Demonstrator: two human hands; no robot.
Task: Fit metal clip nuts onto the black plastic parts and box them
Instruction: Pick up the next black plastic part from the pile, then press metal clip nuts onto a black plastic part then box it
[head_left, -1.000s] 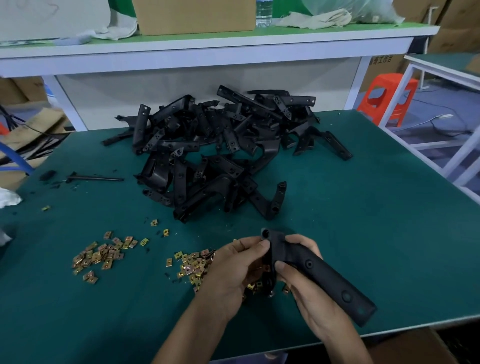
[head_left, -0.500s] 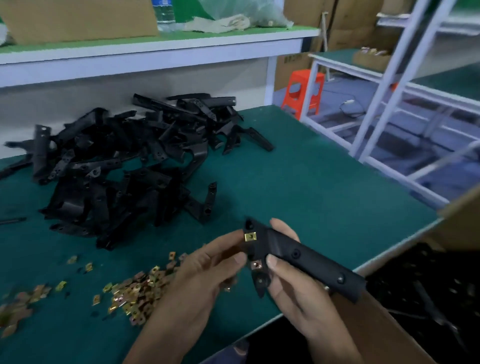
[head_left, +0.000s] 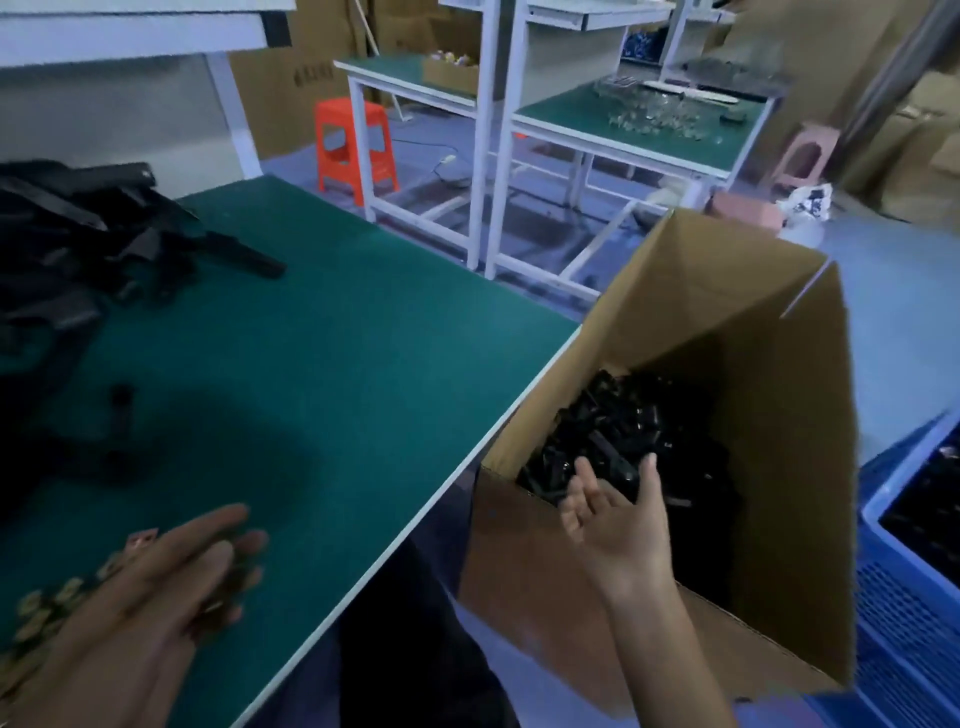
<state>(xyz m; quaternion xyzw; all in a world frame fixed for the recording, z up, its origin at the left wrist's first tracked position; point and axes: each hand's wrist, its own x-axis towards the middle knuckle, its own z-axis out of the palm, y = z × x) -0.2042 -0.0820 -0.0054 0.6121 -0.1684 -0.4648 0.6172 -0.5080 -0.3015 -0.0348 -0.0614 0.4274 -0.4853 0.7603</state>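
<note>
**Beside the table, an empty hand over the box**

Across the left half of the view runs the green-topped table (head_left: 337, 364), its white edge slanting down toward the person. Right of that edge, lower than the tabletop, a tall cardboard box (head_left: 779, 441) stands with its flaps up. A blue slatted crate (head_left: 914, 597) sits just beyond the box at the right border, with dark contents too dim to make out.

At the table's far left lies a loose pile of black plastic parts (head_left: 67, 234). More black parts (head_left: 623, 431) fill the bottom of the box in a jumbled heap. Behind, white-framed benches (head_left: 623, 130) and an orange stool (head_left: 353, 148) stand on the floor.

The right hand (head_left: 618, 514) is over the near side of the box opening, palm up, fingers spread apart and holding nothing, just above the heaped parts.

The left hand (head_left: 171, 582) is low over the table's near-left corner, fingers stretched out and lying close together, gripping nothing that shows. It is blurred, so whether it touches the surface cannot be told.

Under and beside it, scattered brass-coloured clip nuts (head_left: 47, 608) lie on the green surface.
</note>
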